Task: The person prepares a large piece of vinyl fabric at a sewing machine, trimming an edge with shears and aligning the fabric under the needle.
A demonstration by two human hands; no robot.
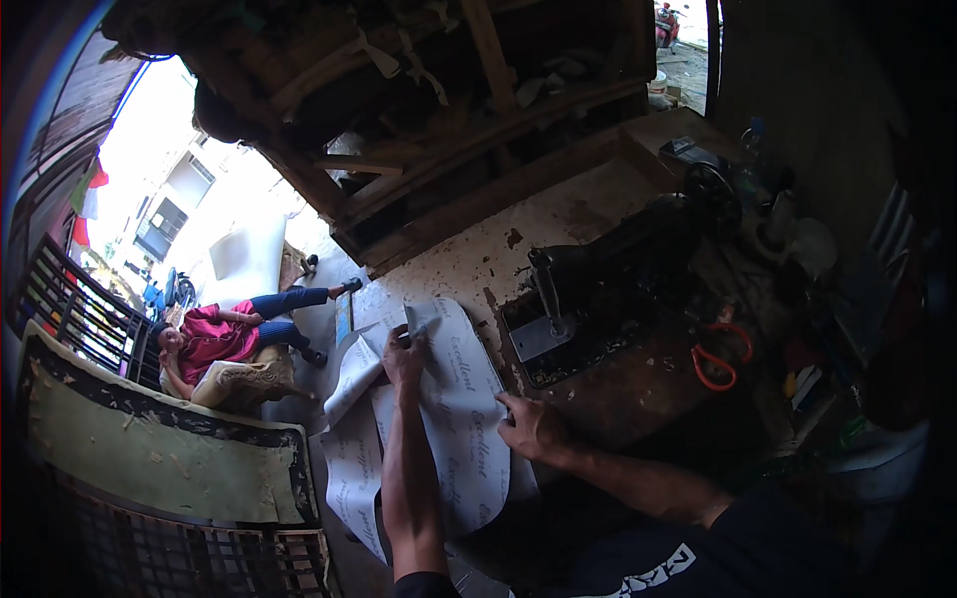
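Touching the upper part of the white sheeting [461, 424] with the left hand [403, 357], narrowly curled, too shadowed to tell whether gripping; touching its right edge with the right hand [532, 429], index finger extended. Printed with repeated grey lettering. Spread on the counter [590, 195], left of the black sewing machine [608, 249].

The pale sheet [464, 414] at lower centre looks matt and cloth-like. Right of centre, the sewing-machine plate [538, 341] is glossy metal; the worktop [454, 264] looks rough, flaking.
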